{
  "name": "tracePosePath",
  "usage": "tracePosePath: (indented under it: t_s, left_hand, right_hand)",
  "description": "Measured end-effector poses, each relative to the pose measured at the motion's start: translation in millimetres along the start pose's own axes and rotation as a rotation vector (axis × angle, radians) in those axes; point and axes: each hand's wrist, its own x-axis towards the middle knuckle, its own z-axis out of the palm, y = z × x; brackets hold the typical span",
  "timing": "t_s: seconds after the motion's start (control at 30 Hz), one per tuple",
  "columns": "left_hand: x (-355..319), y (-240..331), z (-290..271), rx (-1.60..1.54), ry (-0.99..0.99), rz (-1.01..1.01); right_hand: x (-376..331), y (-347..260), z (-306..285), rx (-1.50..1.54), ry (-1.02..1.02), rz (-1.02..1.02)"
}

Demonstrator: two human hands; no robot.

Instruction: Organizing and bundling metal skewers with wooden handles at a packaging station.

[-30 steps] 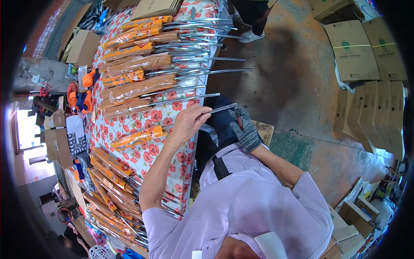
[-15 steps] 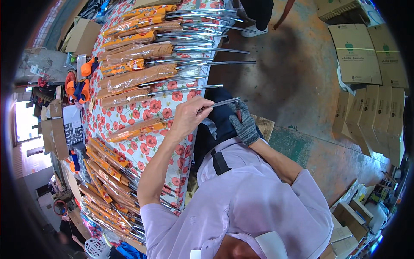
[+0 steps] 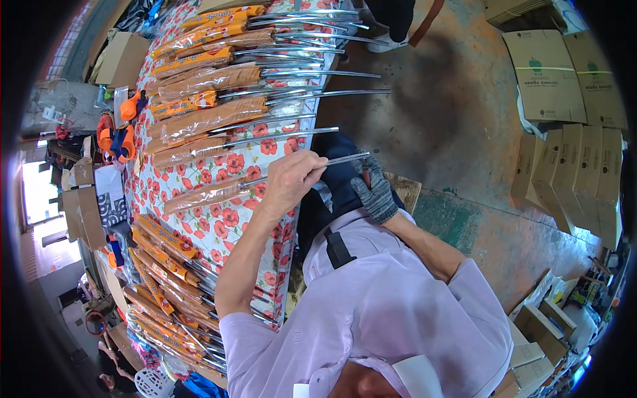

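My bare left hand [image 3: 295, 178] is closed round the metal shaft [image 3: 348, 158] of a long item. The shaft's other end runs into a plastic-covered brown wrapper [image 3: 206, 196] over the flowered tablecloth [image 3: 229, 217]. The shaft's bare end points right, toward my right hand [image 3: 377, 194]. That hand wears a grey knitted glove, its fingers curled round a small red thing [image 3: 366, 176], mostly hidden, whose kind I cannot make out. Whether it touches the shaft I cannot tell. Similar wrapped items [image 3: 209, 119] with orange and brown covers lie in a row beyond my left hand.
More wrapped items [image 3: 162, 285] are piled on the table's near side. Orange and blue pieces [image 3: 119, 142] lie along its left edge. Cardboard boxes [image 3: 544, 79] stand stacked at the right. Another person's leg [image 3: 393, 16] is at the far end of the table.
The held item has turned about its length: its wrapper showed orange and now shows mostly brown. My left hand keeps its grip on the shaft; my right hand is nearly still.
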Motion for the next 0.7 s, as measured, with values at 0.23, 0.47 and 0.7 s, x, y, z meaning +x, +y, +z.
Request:
tracePosePath:
  t_s: [0.23, 0.47, 0.7]
  left_hand:
    - [-0.7, -3.4, 4.5, 0.011, 0.027, 0.020]
    - [1.8, 0.5, 10.6, 0.024, -0.026, -0.026]
    - [-2.0, -5.2, 15.2, 0.010, 0.016, -0.026]
  right_hand:
    - [4.6, -3.4, 5.7, 0.016, 0.019, -0.017]
    - [3.6, 3.1, 5.8, -0.038, 0.038, -0.031]
    - [2.4, 3.4, 7.2, 0.079, 0.028, 0.005]
